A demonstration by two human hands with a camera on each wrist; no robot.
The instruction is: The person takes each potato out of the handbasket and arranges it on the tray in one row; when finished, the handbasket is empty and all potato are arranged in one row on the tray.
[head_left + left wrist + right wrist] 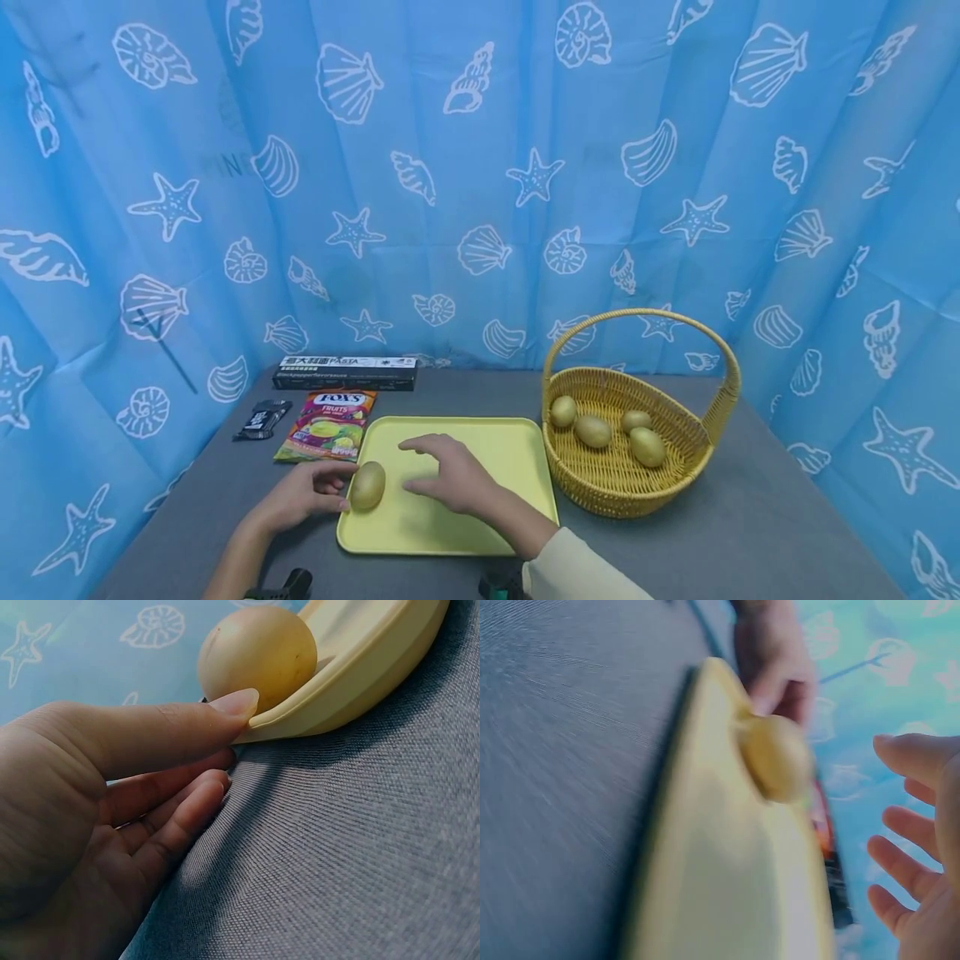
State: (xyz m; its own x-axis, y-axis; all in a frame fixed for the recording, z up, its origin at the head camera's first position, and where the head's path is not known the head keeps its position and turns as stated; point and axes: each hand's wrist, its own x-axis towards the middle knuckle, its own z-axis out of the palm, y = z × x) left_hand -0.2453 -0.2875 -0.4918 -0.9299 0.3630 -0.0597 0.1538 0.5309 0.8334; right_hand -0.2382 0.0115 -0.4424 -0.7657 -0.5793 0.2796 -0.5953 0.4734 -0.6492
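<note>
Head view shows one potato (368, 487) lying at the left edge of the yellow tray (480, 442), with the left hand (306, 496) just beside it on the left, fingers bent. The right hand (453, 477) hangs above the middle of the tray, thumb and fingers spread and grasping nothing. To the right of the tray stands the wicker basket (611, 506) with four more potatoes (593, 432) inside; the candy bag (333, 425) lies at the tray's far left. Judging by this layout, the work concerns potatoes and tray: one is on it, four are off it, so if all belong there, most is left to do. Left wrist view puts the thumb (234, 703) at the tray's rim, its tip close against the potato, the other fingers loosely bent lower down; whether they pinch the rim or have let go, one cannot tell. Right wrist view is blurred, yet the right hand's fingers stand apart, released, well clear of the potato, which sits near the left hand's fingertips.
</note>
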